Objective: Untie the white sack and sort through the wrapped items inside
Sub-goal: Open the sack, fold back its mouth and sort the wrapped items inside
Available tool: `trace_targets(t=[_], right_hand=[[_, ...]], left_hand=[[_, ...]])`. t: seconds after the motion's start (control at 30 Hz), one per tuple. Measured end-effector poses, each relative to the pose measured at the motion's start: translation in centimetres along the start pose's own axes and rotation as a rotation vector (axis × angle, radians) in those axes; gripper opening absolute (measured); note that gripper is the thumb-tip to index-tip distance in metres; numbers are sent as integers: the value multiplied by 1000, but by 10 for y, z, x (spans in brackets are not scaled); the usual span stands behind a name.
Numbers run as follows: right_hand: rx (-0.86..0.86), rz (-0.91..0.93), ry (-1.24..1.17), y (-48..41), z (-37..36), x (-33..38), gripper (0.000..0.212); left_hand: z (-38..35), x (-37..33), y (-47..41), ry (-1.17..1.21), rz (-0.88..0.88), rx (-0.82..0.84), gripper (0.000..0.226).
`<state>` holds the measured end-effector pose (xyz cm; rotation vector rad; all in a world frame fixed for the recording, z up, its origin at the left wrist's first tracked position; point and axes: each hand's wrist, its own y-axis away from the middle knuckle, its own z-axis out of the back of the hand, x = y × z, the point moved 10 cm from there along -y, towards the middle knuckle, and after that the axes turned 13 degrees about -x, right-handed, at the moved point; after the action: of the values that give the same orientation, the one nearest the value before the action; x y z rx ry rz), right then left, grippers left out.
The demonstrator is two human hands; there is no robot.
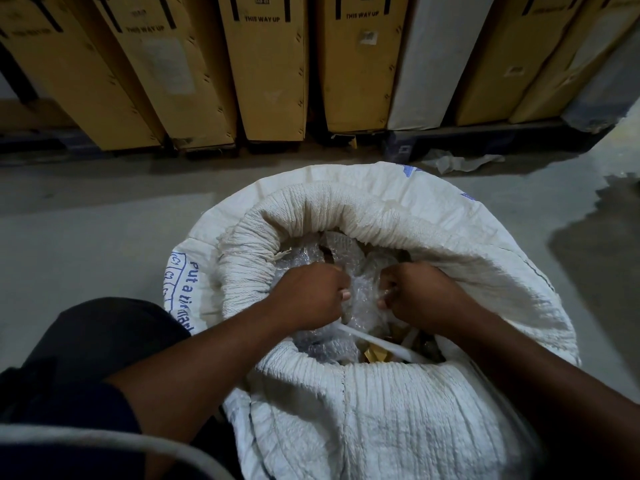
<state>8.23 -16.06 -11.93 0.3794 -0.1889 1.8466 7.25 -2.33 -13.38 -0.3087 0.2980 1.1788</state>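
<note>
On a grey warehouse floor, a white sack [381,410] stands open at a person's knees, its top rolled down. Both fists, left hand [310,294] and right hand [417,294], appear clenched on a bubble-wrapped bundle [362,292] inside, above a white strap [377,341]. Beyond, cardboard boxes [270,71] lean in a row.

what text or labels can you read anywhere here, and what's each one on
"THIS WAY UP": cardboard box, between black arrows.
"THIS WAY UP": next cardboard box to the right.
"THIS WAY UP", faint: box on the left.
"Put a ti…", blue print, cut off by a fold: white sack.
Stickers on the boxes: too blurred to read.
</note>
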Motion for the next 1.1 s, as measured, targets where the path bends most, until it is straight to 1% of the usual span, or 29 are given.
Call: trace_targets(t=[0.07, 0.2, 0.3, 0.33, 0.37, 0.4, 0.47, 0.53, 0.57, 0.63, 0.7, 0.8, 0.87, 0.97, 1.03, 1.1], right_hand=[[10, 0, -36, 0, -2, -1, 13], [-2, 38, -57, 1, 0, 0, 9], [13, 43, -58, 2, -1, -2, 11], [16, 50, -58, 2, -1, -2, 12], [20, 56, -59, 2, -1, -2, 13], [24, 58, -62, 2, 0, -2, 14], [30, 51, -65, 1, 1, -2, 14], [27, 39, -53, 2, 2, -2, 10], [24, 35, -44, 1, 3, -1, 8], [11, 47, -25, 0, 5, 2, 6], [-7, 62, -5, -3, 9, 6, 5], [-29, 41, 7, -7, 15, 8, 12], [-44, -9, -18, -7, 21, 2, 22], [-10, 9, 35, -6, 20, 1, 24], [27, 42, 86, -3, 12, 4, 21], [15, 78, 101, -1, 8, 6, 27]], left_hand=[[-3, 2, -2, 41, 10, 10, 22], [-7, 3, -4, 116, 29, 13, 34], [-10, 9, -4, 162, 87, 48, 24], [-9, 14, -4, 213, 142, 47, 20], [-4, 19, -4, 279, 210, 32, 22], [1, 25, -4, 334, 278, 0, 28], [15, 36, -5, 397, 387, -113, 37], [22, 49, -5, 528, 511, -204, 39], [22, 52, -5, 610, 569, -221, 39], [18, 56, -7, 693, 659, -234, 36], [13, 60, -9, 740, 729, -245, 27], [5, 66, -12, 782, 790, -248, 18], [6, 66, -13, 777, 786, -241, 17], [10, 60, -17, 745, 689, -222, 19], [20, 47, -20, 579, 510, -228, 19], [32, 28, -21, 358, 315, -242, 19]])
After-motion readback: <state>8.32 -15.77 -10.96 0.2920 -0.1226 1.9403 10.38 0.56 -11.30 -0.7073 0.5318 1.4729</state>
